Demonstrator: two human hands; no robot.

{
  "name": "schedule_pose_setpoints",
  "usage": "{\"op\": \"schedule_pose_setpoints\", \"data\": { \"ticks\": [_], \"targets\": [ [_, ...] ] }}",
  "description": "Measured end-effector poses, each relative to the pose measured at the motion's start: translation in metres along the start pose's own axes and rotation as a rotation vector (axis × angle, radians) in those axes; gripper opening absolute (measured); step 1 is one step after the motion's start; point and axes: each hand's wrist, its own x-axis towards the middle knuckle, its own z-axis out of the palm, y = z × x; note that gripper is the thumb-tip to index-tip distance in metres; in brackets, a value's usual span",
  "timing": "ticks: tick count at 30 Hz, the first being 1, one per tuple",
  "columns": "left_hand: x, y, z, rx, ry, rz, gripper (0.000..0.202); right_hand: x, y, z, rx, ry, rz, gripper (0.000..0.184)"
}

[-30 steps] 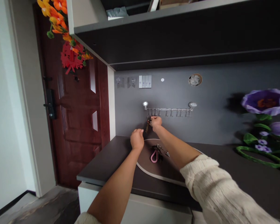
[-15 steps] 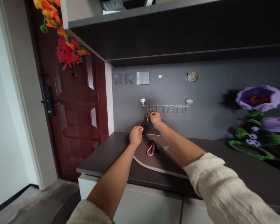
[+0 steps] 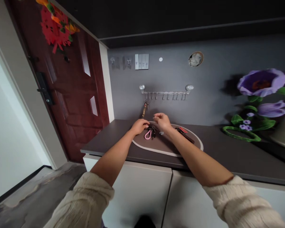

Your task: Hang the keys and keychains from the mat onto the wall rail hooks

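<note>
A key bunch with a patterned strap (image 3: 144,109) hangs from the left end of the metal hook rail (image 3: 165,92) on the wall, with no hand on it. My left hand (image 3: 139,126) is low over the left part of the oval brown mat (image 3: 166,148), fingers stretched out toward a second key bunch with a pink loop (image 3: 148,135). Whether its fingertips touch those keys I cannot tell. Above the mat, to the right of those keys, is my right hand (image 3: 163,122), fingers loosely bent and apart, with nothing visible in it. A small silvery piece (image 3: 161,133) shows below it.
A dark, long item with a red part (image 3: 184,130) lies on the mat's right side, partly behind my right forearm. Purple flowers (image 3: 262,83) with a green ring base stand on the right of the counter (image 3: 218,152). A dark shelf (image 3: 171,19) overhangs; a red door (image 3: 73,95) is at left.
My right hand has let go of the keys at the rail, which now hang there, and has come down over the mat. My left hand has dropped to the mat keys. The view has tilted down.
</note>
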Motion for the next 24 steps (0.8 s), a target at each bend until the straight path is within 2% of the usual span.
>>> {"op": "schedule_pose_setpoints", "data": {
  "ticks": [5, 8, 13, 20, 24],
  "targets": [
    [-0.001, -0.001, 0.002, 0.087, -0.083, 0.088, 0.023, -0.003, 0.023, -0.008, -0.074, 0.001, -0.013, 0.012],
    [-0.003, 0.002, 0.000, 0.119, -0.099, 0.115, 0.023, -0.001, 0.023, -0.010, -0.092, 0.002, -0.014, 0.012],
    [-0.003, 0.004, 0.001, 0.171, -0.147, 0.081, 0.023, -0.003, 0.021, -0.011, -0.165, 0.005, -0.003, 0.011],
    [-0.003, 0.007, 0.007, 0.249, -0.076, 0.116, 0.017, -0.007, 0.020, -0.009, -0.176, 0.007, 0.004, 0.010],
    [-0.003, 0.009, 0.008, 0.270, -0.073, 0.097, 0.017, -0.006, 0.020, -0.008, -0.133, 0.010, 0.018, 0.009]
  ]
}}
